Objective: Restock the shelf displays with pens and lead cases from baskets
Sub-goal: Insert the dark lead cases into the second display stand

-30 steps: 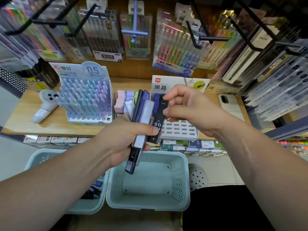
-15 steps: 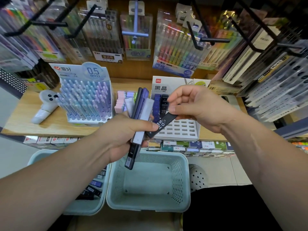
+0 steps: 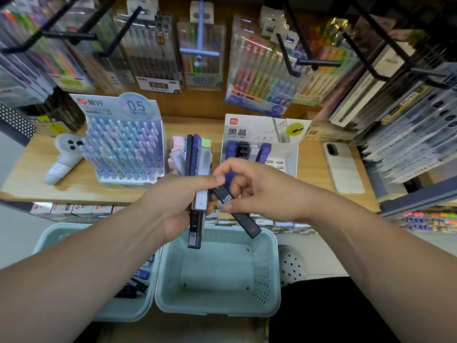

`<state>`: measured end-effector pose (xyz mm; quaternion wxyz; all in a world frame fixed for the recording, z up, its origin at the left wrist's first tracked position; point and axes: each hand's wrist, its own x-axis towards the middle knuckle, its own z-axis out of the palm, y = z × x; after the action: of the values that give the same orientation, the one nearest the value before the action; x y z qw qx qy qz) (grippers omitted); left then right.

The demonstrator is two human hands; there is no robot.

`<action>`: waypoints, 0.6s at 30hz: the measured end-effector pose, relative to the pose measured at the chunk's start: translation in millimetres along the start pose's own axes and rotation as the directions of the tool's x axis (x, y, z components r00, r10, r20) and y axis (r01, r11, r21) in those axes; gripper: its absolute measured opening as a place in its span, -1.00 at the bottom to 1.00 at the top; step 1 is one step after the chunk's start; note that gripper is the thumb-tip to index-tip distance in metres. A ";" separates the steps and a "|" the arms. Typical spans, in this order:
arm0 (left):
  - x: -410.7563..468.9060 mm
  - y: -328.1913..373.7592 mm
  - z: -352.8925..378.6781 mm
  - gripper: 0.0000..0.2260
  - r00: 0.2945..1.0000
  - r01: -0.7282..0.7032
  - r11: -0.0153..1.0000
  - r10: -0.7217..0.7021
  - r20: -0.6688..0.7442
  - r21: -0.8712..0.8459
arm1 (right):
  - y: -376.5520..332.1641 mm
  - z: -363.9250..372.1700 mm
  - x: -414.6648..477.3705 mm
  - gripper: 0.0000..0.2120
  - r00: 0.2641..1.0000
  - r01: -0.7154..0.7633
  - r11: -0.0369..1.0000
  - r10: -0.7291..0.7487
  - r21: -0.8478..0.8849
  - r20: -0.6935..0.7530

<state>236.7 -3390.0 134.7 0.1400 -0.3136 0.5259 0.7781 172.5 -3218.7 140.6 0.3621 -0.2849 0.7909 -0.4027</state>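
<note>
On the shelf (image 3: 310,169), the pen stand (image 3: 126,144) is set left of the lead case box (image 3: 262,129) (a phone (image 3: 343,167) is laid further right). Below, the left basket (image 3: 61,227) is placed beside the right basket (image 3: 217,280).

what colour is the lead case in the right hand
The lead case is black with white HB lettering, seen in the head view.

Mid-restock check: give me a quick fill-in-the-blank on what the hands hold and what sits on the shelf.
1. The left hand grips a bundle of black, purple and clear lead cases; the right hand pinches one slim black lead case printed ___.
2. The blue pen display box on the wooden shelf reads ___ mm.
3. The white phone lies to the ___ of the white lead case display box.

Missing words: HB; 0.5; right.
</note>
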 end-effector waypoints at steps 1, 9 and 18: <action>0.4 -0.6 -0.1 -0.77 1.000 0.014 1.000 -0.014 0.008 -0.001 | 0.5 -2.9 -0.1 -0.63 1.000 -0.003 1.000 0.003 0.016 0.010; -3.3 1.8 -2.3 -0.84 0.999 0.046 0.999 -0.046 0.005 0.024 | 25.0 -31.8 11.9 -0.67 0.917 -0.076 0.990 0.115 0.115 -0.381; -5.4 2.3 -14.4 -0.67 0.997 0.076 0.997 -0.076 -0.007 0.015 | 60.9 -25.7 35.8 -0.77 0.740 -0.191 0.970 0.041 -0.151 -0.671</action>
<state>244.5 -3403.4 136.2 0.1701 -0.3349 0.5200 0.7671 121.6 -3202.9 87.6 0.0499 -0.1098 0.9218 -0.3684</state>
